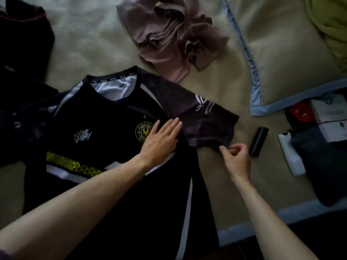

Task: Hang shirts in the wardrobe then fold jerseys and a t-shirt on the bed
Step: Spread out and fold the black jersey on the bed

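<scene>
The jersey [116, 147] is being pinned flat on the bed [216, 194] by the open left hand [159, 139] while its limp, slippery sleeve hem, the likeliest hold, is being pinched by the right hand's [236, 158] fingers [224, 150].

Dim, soft light brightest at the upper left, dark lower corners, wide-angle bending at edges, slight overall blur.
</scene>
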